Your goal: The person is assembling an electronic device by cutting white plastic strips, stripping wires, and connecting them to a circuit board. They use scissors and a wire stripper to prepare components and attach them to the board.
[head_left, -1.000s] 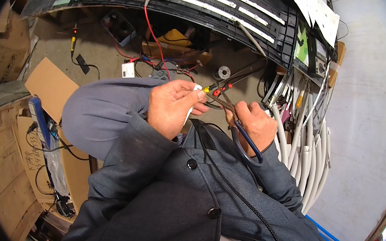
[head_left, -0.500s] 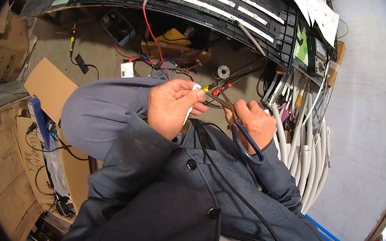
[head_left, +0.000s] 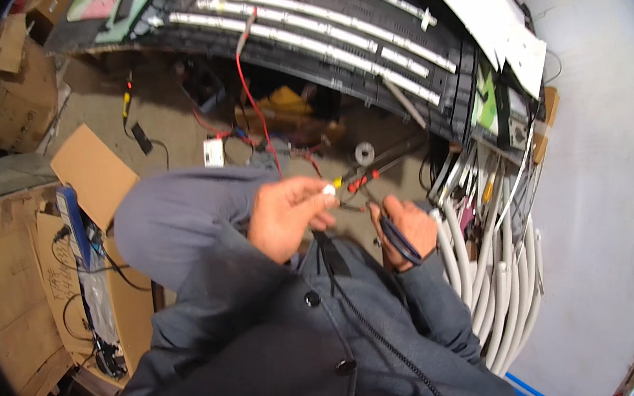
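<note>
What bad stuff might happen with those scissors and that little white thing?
The scissors in the right hand are near the left hand, so a slip might cut it. The small white piece is only pinched, so it could drop. The red wire runs close to the left hand and might get snagged.

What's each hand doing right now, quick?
Left hand: closed, pinching a small white piece.
Right hand: closed around the scissors' handles.

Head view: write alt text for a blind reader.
A person in a dark coat grasps a small white piece in the left grip, blue-handled scissors in the right grip. A black panel with white strips lies beyond, pale tubes at right.
</note>
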Demonstrator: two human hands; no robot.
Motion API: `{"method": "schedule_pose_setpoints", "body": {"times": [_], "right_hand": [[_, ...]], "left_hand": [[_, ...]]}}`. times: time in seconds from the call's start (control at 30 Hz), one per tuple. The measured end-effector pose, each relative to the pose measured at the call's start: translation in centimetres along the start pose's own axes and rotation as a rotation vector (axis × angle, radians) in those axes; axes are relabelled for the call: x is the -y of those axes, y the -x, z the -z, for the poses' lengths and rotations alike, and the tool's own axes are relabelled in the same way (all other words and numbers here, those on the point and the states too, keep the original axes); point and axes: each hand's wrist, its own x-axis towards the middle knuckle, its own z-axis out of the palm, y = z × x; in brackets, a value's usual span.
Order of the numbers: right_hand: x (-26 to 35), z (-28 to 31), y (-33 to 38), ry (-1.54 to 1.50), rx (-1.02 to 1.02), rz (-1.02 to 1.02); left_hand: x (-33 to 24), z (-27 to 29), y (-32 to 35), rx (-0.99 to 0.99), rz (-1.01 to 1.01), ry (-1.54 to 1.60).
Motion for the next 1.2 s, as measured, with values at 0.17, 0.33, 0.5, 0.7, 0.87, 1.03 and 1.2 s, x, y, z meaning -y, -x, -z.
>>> {"method": "schedule_pose_setpoints", "body": {"times": [0.17,0.33,0.5,0.7,0.87,1.03,1.2], "right_hand": [[-1.9,-2.0,0.1,-0.049,0.058,-0.033],[-3.9,-5.3,-0.3,-0.070,0.145,-0.069],[-9.1,-12.0,1.0,-0.116,0.218,-0.028],[-15.0,-18.4,4.2,-0.074,0.288,0.036],[-15.9,-21.1,5.8,-0.019,0.242,0.195],[-14.8,-21.8,5.6,0.101,0.422,0.203],[-11.6,-19.7,1.5,0.196,0.837,0.061]], "left_hand": [[-2.1,-0.7,0.7,0.086,0.015,-0.225],[-7.2,-0.9,3.0,0.090,-0.146,-0.570],[-12.0,0.1,5.5,-0.006,-0.343,-0.732],[-14.5,0.9,6.3,-0.211,-0.408,-0.669],[-14.5,1.7,5.5,-0.285,-0.432,-0.681],[-13.9,1.5,5.1,-0.310,-0.544,-0.776],[-13.0,1.7,3.6,-0.299,-0.692,-0.909]]}}
